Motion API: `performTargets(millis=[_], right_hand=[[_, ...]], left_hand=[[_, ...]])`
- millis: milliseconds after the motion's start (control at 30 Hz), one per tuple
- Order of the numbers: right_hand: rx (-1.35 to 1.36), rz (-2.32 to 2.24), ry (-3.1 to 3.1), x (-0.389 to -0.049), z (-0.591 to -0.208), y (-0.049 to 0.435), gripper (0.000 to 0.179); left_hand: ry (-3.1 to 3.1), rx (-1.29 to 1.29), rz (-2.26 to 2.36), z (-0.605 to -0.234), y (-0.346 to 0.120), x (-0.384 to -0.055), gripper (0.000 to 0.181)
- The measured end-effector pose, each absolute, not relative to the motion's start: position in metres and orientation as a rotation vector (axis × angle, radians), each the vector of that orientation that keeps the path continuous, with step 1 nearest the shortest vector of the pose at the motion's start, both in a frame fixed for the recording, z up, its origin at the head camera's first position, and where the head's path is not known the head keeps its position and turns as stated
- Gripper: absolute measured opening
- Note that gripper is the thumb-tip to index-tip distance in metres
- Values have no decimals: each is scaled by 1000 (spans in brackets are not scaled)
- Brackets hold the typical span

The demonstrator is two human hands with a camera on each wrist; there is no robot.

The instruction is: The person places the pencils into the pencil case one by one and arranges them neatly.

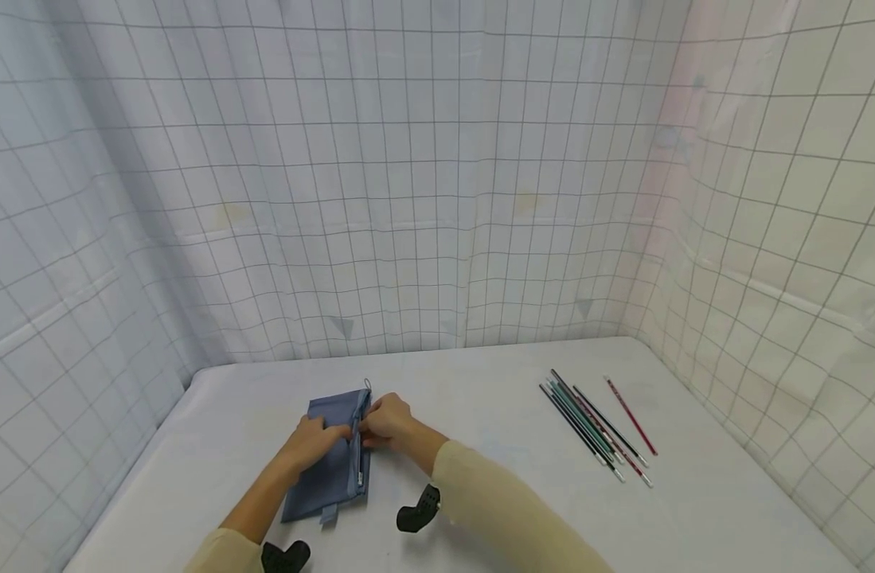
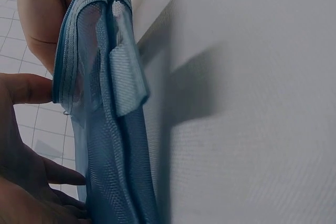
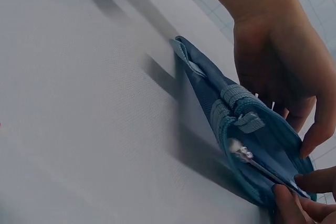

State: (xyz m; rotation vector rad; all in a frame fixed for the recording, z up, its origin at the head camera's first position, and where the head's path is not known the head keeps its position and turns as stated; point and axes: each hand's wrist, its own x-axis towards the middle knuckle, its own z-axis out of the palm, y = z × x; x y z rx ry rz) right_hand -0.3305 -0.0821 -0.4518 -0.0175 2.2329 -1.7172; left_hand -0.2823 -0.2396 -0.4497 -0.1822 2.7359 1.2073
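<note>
A blue zip pencil case (image 1: pixel 322 477) lies on the left half of the table, its zipped side open toward the right. My left hand (image 1: pixel 315 442) grips the case, with a fingertip at the rim of the opening in the right wrist view. Inside that opening lies a thin pencil (image 3: pixel 262 170) with a pale end and a silvery band. My right hand (image 1: pixel 388 420) reaches into the mouth of the case. Its fingertips (image 3: pixel 286 200) pinch the pencil's far part, partly hidden by the fabric.
Several dark green and black pencils (image 1: pixel 580 422) lie in a loose bundle on the right of the white table (image 1: pixel 480 414), with a red one among them. Another red pencil (image 1: pixel 630 415) lies apart, farther right. Gridded white curtains (image 1: pixel 437 199) surround the back and sides.
</note>
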Motion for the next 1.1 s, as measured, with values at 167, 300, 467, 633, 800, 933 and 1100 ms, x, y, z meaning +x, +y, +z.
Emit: performTargets(millis=[167,300,467,633,800,933,1100], right_hand=[[-26,-1788,2112,-332,-451,-80,12],[-33,-1811,2066,-336,-450,-74,14],[-68,-1808,2057,-339,-448,-65,15],[-79,-1827,2030,-341,-446,-56,18],[-94,-1817,2022,-344,-442,-44,20],[-110,-1809,2023,-347,-439,-34,21],[-112,-1805,2039,-349,-432,-19,22]], left_hand=[[2731,-178,1216,-448,-239,-282,95],[2722,-183,1219,-449,-239,-282,93],[2720,-181,1226,-449,-238,-282,90],[2726,-175,1217,-450,-238,-281,91],[2738,-180,1203,-450,-239,-282,92],[2741,-193,1199,-451,-239,-283,94],[2745,-181,1198,-450,-239,-282,94]])
